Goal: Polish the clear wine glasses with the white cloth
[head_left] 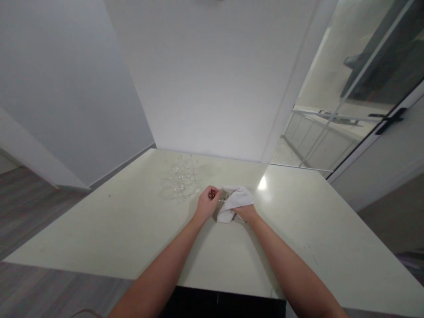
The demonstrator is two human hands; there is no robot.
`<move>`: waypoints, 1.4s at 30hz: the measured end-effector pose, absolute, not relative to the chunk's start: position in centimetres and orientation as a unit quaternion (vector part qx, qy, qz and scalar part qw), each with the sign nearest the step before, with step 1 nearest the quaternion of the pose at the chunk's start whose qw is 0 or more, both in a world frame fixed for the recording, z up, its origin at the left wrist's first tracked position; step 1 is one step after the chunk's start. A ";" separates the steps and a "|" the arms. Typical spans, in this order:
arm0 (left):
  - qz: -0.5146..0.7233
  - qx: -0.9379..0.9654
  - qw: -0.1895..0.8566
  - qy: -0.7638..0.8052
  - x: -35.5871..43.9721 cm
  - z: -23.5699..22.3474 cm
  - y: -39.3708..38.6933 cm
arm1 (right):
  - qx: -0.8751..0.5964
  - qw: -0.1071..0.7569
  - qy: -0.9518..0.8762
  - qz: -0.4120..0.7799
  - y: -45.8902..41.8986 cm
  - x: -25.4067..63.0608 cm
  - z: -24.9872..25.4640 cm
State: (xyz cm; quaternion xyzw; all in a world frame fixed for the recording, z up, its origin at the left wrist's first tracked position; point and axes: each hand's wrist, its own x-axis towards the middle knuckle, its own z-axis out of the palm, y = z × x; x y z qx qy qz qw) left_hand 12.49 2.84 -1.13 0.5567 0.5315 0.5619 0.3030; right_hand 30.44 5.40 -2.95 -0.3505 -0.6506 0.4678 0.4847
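Both of my arms reach out over a pale table [115, 229]. My left hand [208, 202] is closed around the base or stem of a clear glass [222, 196] that shows only as a small glint between my hands. My right hand [245, 213] grips a white cloth [234, 201], which is bunched over the glass and hides most of it. The two hands sit close together near the table's far middle.
Several clear stemmed glasses [183, 176] stand clustered on the table just beyond my left hand, near the white wall. A glass door with a black handle [391, 119] is at the right. Grey wood flooring [23, 198] lies left of the table.
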 end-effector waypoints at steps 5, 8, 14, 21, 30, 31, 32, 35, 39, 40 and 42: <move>0.528 0.671 0.169 0.493 12.9 -0.7 1.3 | -0.401 0.493 -0.622 0.457 6.7 30.8 -3.4; 0.492 0.748 0.120 0.428 13.3 -0.7 0.7 | -0.423 0.511 -0.578 0.476 7.0 31.0 -3.5; 0.497 0.764 0.101 0.399 13.6 -0.8 0.7 | -0.466 0.526 -0.519 0.486 6.8 31.1 -3.6; 0.483 0.782 0.066 0.388 13.5 -0.9 0.9 | -0.457 0.523 -0.545 0.470 6.8 30.9 -3.8; 0.474 0.794 0.024 0.381 13.6 -0.8 0.9 | -0.479 0.498 -0.549 0.470 7.0 31.1 -4.2; 0.473 0.793 0.026 0.384 13.6 -0.7 0.9 | -0.480 0.498 -0.550 0.468 6.9 31.1 -4.1; 0.472 0.792 0.027 0.386 13.6 -0.7 0.9 | -0.480 0.499 -0.550 0.466 6.9 31.1 -4.1; 0.469 0.791 0.028 0.391 13.6 -0.8 0.9 | -0.484 0.500 -0.550 0.462 6.7 31.0 -3.9; 0.466 0.794 0.024 0.390 13.6 -0.8 0.9 | -0.471 0.494 -0.560 0.470 6.6 31.0 -3.5; 0.465 0.795 0.023 0.389 13.6 -0.8 0.9 | -0.468 0.495 -0.562 0.469 6.6 31.0 -3.4; 0.464 0.796 0.021 0.388 13.6 -0.8 0.9 | -0.472 0.496 -0.563 0.463 6.5 31.0 -3.2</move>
